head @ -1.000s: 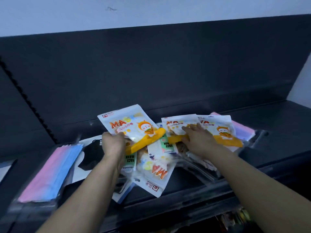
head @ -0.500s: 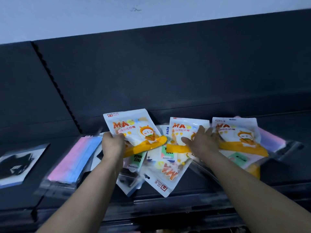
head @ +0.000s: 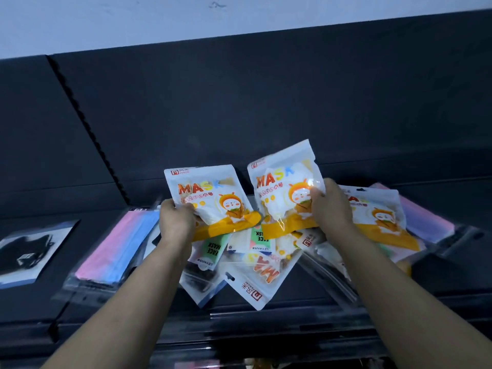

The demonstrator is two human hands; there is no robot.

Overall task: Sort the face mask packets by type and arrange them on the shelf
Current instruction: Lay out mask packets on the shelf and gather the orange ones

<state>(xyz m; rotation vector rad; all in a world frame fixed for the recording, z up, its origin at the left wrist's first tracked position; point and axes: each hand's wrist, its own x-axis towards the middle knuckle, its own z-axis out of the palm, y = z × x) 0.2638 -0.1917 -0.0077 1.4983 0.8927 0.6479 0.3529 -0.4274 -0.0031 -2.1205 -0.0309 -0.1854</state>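
- White-and-orange cartoon packets are held just above the mixed pile (head: 255, 265) on the dark shelf (head: 452, 283): the left hand (head: 177, 222) grips the left packet (head: 205, 193), and the right hand (head: 331, 209) pinches the right packet (head: 282, 187).
- A pink-and-blue packet (head: 114, 249) and a black-mask packet (head: 24, 251) lie to the left on the shelf.

One wide-angle camera, worn on the person's head, looks forward and slightly downward, close onto a dark shelf (head: 450, 278). Both forearms (head: 133, 302) enter from the bottom edge; the left hand (head: 177, 222) and right hand (head: 330, 209) sit mid-frame among the face mask packets (head: 255, 265). The shelf's back panel (head: 266, 102) fills the middle band, a pale wall (head: 239, 17) the top.
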